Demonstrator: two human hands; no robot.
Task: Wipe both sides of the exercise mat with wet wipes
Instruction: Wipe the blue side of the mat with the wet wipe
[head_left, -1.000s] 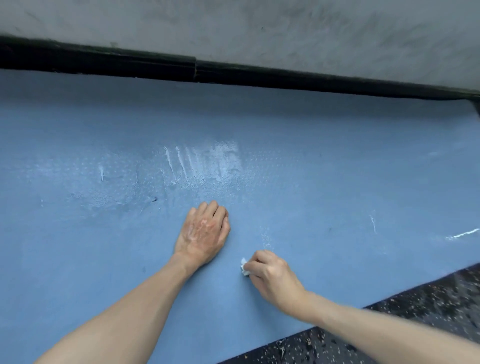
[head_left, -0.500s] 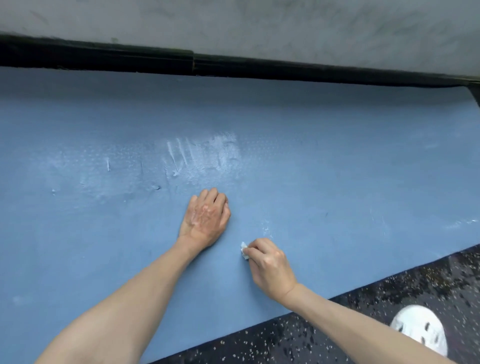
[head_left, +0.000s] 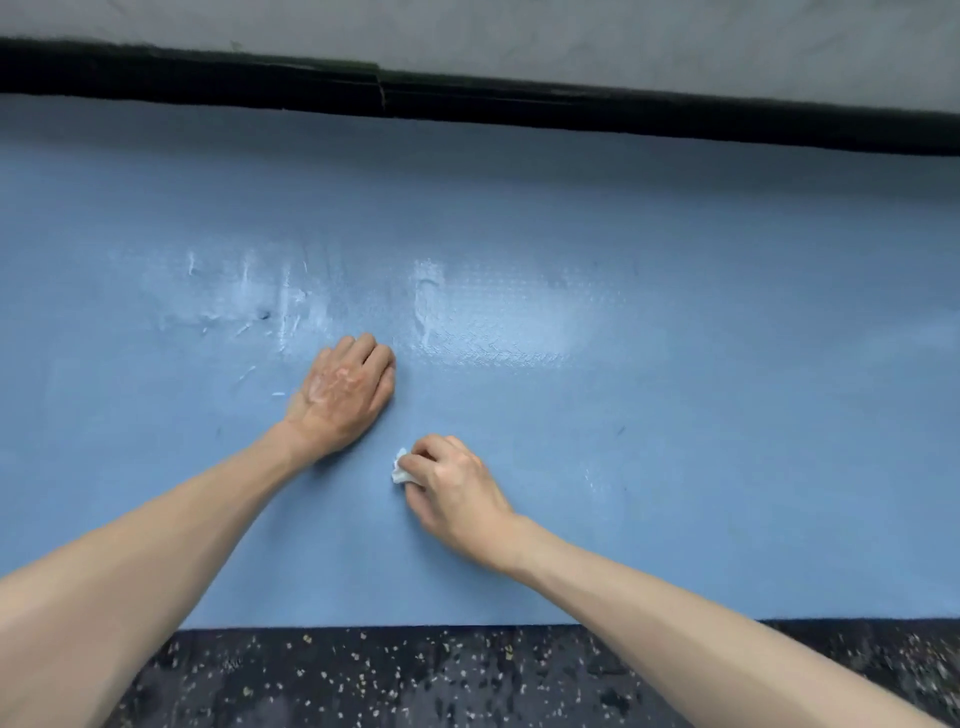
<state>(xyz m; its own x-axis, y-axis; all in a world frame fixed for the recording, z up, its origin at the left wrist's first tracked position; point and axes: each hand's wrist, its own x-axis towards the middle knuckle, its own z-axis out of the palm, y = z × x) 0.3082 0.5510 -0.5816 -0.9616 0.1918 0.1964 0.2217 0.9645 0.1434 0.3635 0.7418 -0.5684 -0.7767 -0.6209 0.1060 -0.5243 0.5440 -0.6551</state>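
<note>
1. Right hand (head_left: 452, 488): the grip is clamped on a small wad of white wet wipe (head_left: 400, 470), fingers curled over it and pressing it to the exercise mat (head_left: 675, 467). Only the wad's left end shows.
2. Left hand (head_left: 345, 395): just beyond and left of the grip, palm down on the mat, holding nothing, its fingers spread apart from any object; judged to be bracing the mat.
3. Mat: blue, spread flat on the speckled floor (head_left: 415, 675). It lies under the grip and reaches far to either side. Its near edge lies towards the person from the grip, and its far edge meets a black skirting strip (head_left: 519, 114).
4. Wet streaks (head_left: 291, 301) and a broad sheen (head_left: 493, 322) lie beyond the grip.
5. Change: over the past second the view has swung, so the near edge now runs level rather than slanting. The grip and the left hand keep almost the same places against a dark spot (head_left: 265, 314) left of the streaks.
6. Meaning (judgement): the wipe is working one small patch and little new area has been covered. Much of this face, and the whole underside, remain to be wiped.
</note>
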